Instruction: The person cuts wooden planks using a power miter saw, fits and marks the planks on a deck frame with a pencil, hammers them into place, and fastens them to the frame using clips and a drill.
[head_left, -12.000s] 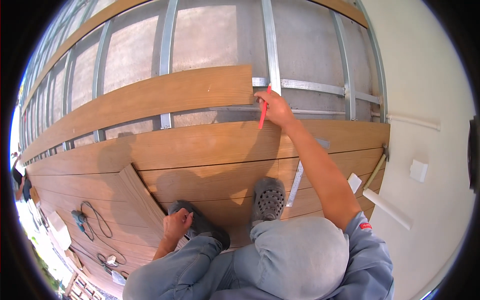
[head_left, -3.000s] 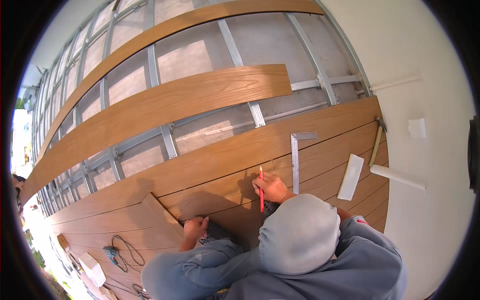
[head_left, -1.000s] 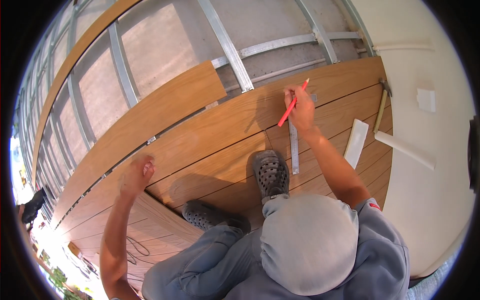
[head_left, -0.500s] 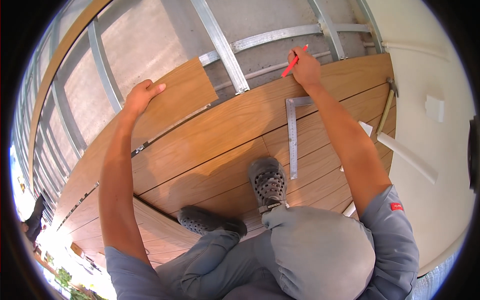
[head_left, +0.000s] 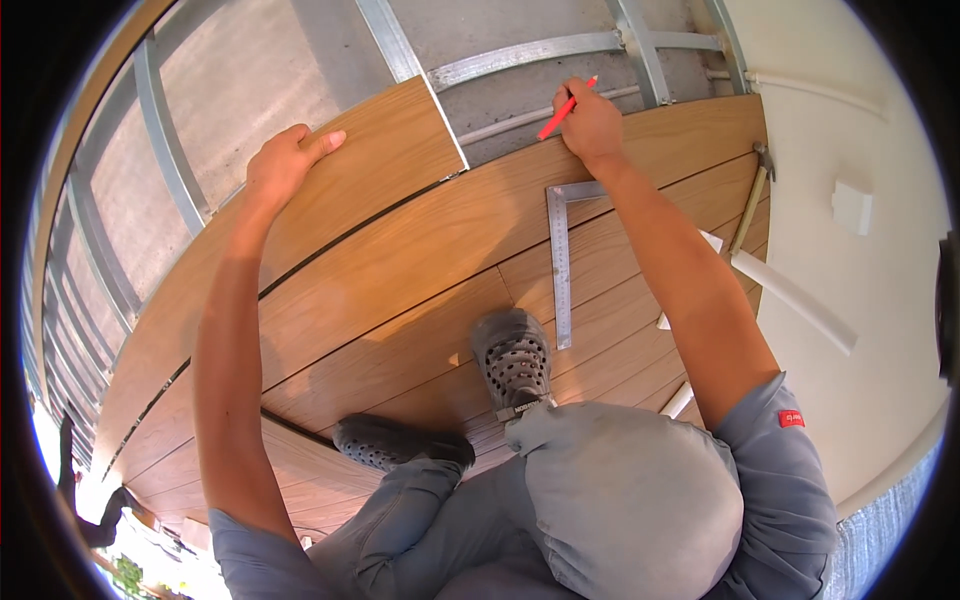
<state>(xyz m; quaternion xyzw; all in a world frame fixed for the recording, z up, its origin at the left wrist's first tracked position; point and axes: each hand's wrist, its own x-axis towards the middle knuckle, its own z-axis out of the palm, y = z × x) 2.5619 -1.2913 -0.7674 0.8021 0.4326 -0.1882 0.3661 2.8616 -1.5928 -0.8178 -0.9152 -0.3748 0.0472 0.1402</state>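
My left hand [head_left: 283, 172] grips the far edge of a wood-grain deck plank [head_left: 395, 140], thumb on top and fingers curled over the edge, partly hidden. The plank's right end lies along a metal joist [head_left: 388, 38]. A narrow dark gap runs between this plank and the laid boards [head_left: 420, 245] nearer to me. In my right hand [head_left: 592, 128] is a red pencil [head_left: 555, 121], pinched above the far edge of the laid boards, to the right of the plank's end. Below my right wrist, a metal carpenter's square [head_left: 561, 265] lies flat on the boards.
Open metal framing [head_left: 525, 58] spans a concrete floor [head_left: 480, 25] beyond the boards. A hammer [head_left: 748, 212] rests by the pale wall [head_left: 810, 200] at right, near a white strip [head_left: 795, 300]. My shoes [head_left: 512, 350] stand on the boards. Someone's dark-clad limb shows at far left.
The plank has slid right with my left hand, so its end now meets the joist. The gap beside it has narrowed. My right hand still holds the pencil; the view has shifted slightly.
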